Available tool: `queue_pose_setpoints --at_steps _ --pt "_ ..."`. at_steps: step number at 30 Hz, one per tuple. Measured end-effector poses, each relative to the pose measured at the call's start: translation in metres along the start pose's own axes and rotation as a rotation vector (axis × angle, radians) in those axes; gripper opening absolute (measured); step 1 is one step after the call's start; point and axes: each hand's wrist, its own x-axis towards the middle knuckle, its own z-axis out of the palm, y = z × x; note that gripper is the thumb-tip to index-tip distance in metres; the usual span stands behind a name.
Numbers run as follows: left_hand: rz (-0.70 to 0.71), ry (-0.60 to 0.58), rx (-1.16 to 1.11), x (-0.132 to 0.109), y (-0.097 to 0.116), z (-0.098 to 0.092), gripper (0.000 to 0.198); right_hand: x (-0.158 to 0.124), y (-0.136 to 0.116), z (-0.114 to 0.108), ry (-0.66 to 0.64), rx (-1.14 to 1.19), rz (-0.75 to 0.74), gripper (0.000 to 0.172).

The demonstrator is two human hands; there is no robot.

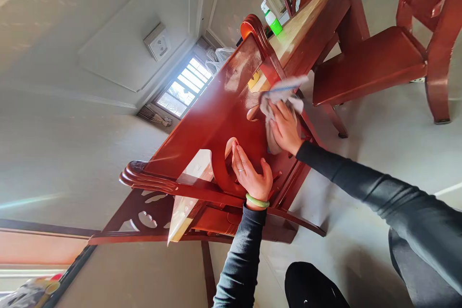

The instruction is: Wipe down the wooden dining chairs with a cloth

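A red-brown wooden chair [202, 120] with a carved, cut-out back stands tilted across the middle of the view. My right hand [286, 127] presses a crumpled pale cloth [274, 108] against the right part of the backrest; one end of the cloth hangs loose and slightly blurred. My left hand [250, 171] lies by the curved cut-out in the backrest, fingers stretched out together and thumb apart, with no object in it. A ring and a green bangle [257, 200] are on that hand and wrist.
A wooden table [317, 19] runs behind the chair, with a green-and-white spray bottle [271, 18] on it. Another red chair [371, 65] stands at the right. A wall socket [158, 42] and a bright window [185, 85] are at the left.
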Motion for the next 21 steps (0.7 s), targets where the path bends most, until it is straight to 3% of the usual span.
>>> queue_pose_setpoints --at_steps 2,4,6,10,12,13,15,19,21 --pt "0.006 0.007 0.015 0.0 0.001 0.0 0.085 0.027 -0.006 -0.003 0.001 0.006 -0.085 0.067" --pt "0.003 -0.003 0.024 0.0 0.001 0.001 0.087 0.027 0.006 -0.001 0.009 0.014 -0.095 0.067" --pt "-0.002 -0.008 0.03 0.0 0.001 0.0 0.088 -0.003 0.032 0.005 0.008 0.035 -0.005 0.067" --pt "0.007 0.014 0.031 0.0 0.001 0.0 0.088 -0.097 0.085 0.017 -0.005 0.092 0.225 0.064" --pt "0.009 0.014 0.027 0.0 0.0 0.0 0.088 -0.117 0.091 0.012 0.006 0.095 0.256 0.063" --pt "0.009 0.013 0.025 0.0 -0.001 0.0 0.088 -0.112 0.087 0.006 0.02 0.095 0.257 0.064" --pt "0.008 0.006 0.023 0.0 -0.001 0.0 0.087 -0.073 0.061 -0.012 0.058 0.083 0.218 0.066" --pt "-0.008 -0.013 0.031 -0.001 0.001 -0.001 0.085 0.073 -0.019 -0.056 0.148 -0.054 -0.082 0.067" --pt "-0.029 -0.011 0.029 0.0 0.003 -0.001 0.084 0.129 -0.044 -0.066 0.189 -0.096 -0.16 0.07"
